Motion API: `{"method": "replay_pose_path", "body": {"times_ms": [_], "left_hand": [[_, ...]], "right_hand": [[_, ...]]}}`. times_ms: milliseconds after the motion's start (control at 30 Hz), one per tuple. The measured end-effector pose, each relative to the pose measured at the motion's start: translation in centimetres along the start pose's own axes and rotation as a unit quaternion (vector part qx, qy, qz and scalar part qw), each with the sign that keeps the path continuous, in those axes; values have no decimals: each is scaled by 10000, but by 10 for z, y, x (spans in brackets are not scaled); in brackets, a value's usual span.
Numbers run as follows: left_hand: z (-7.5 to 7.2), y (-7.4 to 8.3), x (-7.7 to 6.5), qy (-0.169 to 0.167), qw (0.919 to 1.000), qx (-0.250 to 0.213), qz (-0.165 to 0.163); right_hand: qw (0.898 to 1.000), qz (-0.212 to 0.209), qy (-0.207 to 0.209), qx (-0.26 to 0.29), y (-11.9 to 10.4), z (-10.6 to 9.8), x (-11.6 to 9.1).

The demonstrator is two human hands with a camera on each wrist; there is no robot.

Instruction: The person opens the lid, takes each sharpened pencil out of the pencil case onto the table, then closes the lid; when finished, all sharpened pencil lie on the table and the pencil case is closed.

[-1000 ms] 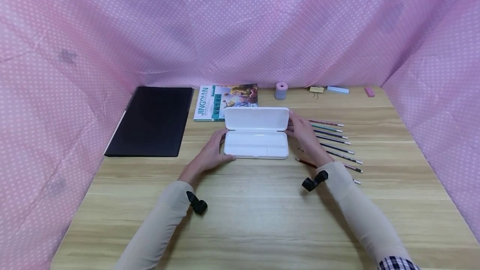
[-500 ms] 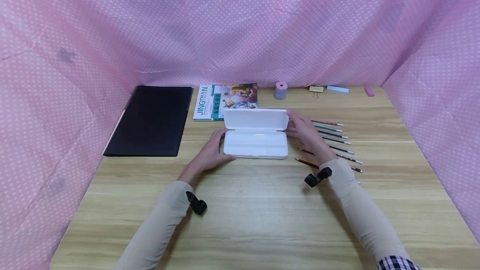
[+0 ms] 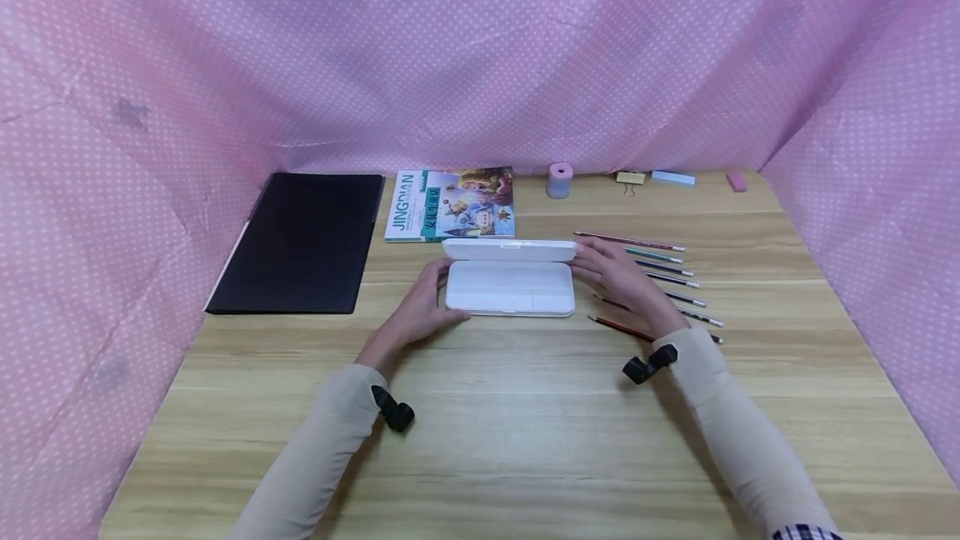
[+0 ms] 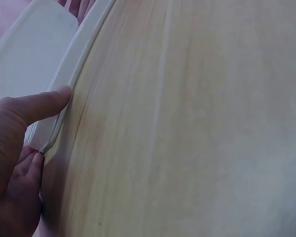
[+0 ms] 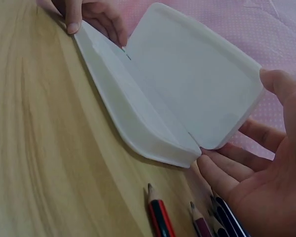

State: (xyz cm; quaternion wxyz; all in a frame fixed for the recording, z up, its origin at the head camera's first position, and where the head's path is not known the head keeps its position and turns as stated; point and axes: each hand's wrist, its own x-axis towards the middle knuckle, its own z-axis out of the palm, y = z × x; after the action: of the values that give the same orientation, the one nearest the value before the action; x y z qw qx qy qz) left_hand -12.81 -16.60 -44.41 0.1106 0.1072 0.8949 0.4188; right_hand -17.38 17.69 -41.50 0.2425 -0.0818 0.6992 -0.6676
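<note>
A white pencil case [image 3: 510,298] lies on the wooden table, its lid [image 3: 480,252] standing up from the hinge at the back. The tray inside holds nothing. My left hand [image 3: 417,307] grips the tray's left end; in the left wrist view the thumb [image 4: 44,104] lies over the front edge and the fingers curl at the corner. At the right end, my right hand [image 3: 621,280] holds the lid. Its thumb [image 5: 281,81] lies on the lid's edge, with the fingers behind and by the hinge corner, as the right wrist view shows.
Several pencils [image 3: 628,242] lie in a row right of the case, partly under my right forearm. Behind the case is a picture book [image 3: 472,202]; a black folder [image 3: 300,248] lies left. Along the back stand a pink-and-blue sharpener [image 3: 559,182], binder clip [image 3: 631,179], blue block [image 3: 673,178] and pink eraser [image 3: 737,182].
The lid has tipped forward toward the tray, uncovering more of the book behind. My right hand has moved with it, its wrist shifting slightly right. The left hand stays in place.
</note>
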Motion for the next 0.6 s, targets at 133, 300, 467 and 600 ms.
{"method": "replay_pose_path", "body": {"times_ms": [133,300,467,600], "left_hand": [[0,0,-1,50,9996,-268,43],[-3,-1,-1,-18,9987,-503,60],[-10,4,-2,-39,9957,-922,5],[-17,14,-3,-59,9902,-1391,-128]], "right_hand": [[9999,-117,56,-71,5,0,-2],[9999,-125,50,-63,9,2,-4],[9993,-275,-76,-252,10,0,-7],[9963,-445,-150,-716,4,0,-14]]}}
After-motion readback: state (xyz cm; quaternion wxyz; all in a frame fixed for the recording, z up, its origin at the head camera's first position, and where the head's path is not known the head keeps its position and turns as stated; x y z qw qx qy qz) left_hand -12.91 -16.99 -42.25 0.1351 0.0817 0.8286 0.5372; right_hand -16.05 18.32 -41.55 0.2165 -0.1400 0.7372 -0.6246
